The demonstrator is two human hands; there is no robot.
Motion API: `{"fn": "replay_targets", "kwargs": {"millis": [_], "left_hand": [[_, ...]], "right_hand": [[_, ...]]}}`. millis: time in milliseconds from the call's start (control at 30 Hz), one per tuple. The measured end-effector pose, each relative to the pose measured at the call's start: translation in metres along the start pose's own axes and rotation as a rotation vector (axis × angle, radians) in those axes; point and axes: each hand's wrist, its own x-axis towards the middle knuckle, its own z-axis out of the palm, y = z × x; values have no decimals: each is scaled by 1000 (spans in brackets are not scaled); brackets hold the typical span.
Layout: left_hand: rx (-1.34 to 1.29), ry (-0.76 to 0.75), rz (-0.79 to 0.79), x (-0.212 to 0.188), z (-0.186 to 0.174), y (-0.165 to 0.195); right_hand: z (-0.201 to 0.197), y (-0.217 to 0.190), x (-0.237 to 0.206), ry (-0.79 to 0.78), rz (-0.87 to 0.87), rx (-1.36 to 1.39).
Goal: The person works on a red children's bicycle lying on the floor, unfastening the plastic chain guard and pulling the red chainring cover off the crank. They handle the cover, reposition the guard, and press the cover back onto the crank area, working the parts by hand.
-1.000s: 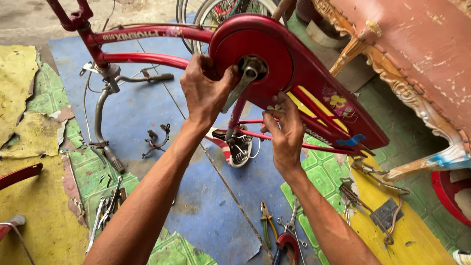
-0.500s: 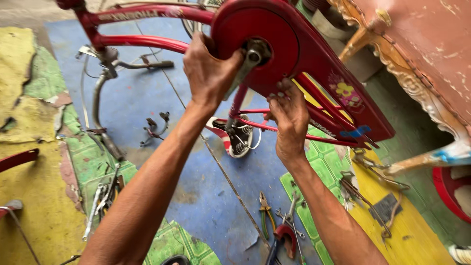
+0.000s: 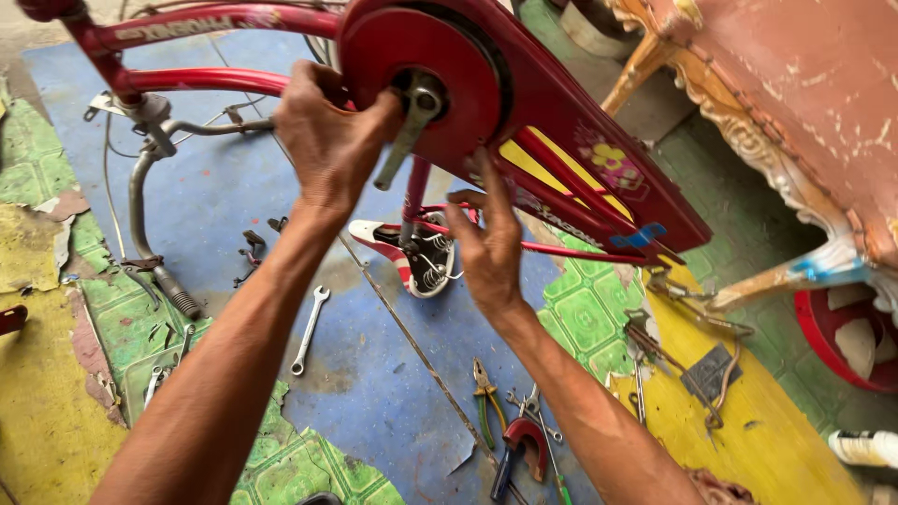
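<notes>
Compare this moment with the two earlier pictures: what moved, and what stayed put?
The crank arm swung from up-right to hanging down-left. The left hand stayed on the round end of the red chain cover; the right hand stayed on its lower edge. The tools on the floor, like the spanner, lie unchanged.

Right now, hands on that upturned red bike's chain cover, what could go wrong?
1. The left hand grips the round chain cover right beside the crank arm; if it swings, fingers could get pinched.
2. The wrench and pliers lie loose on the floor below: easy to step on.
</notes>
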Motion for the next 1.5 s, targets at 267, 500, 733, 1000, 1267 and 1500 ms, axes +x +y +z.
{"fn": "replay_targets", "kwargs": {"millis": [267, 500, 733, 1000, 1267, 1500], "left_hand": [[-1, -49, -18, -2, -2, 8], [-14, -6, 29, -7, 4, 10], [-10, 21, 32, -5, 4, 10], [-29, -16, 3, -3, 1, 7], [-21, 27, 15, -1, 5, 4], [-10, 60, -4, -1, 3, 10]], "right_hand": [[-5, 3, -1, -5, 16, -29], [-9, 0, 3, 19, 26, 9], [-13, -6, 8, -14, -7, -80], [-10, -5, 10, 7, -1, -178], [-7, -4, 10, 8, -11, -113], [-2, -8, 11, 12, 41, -76]]}}
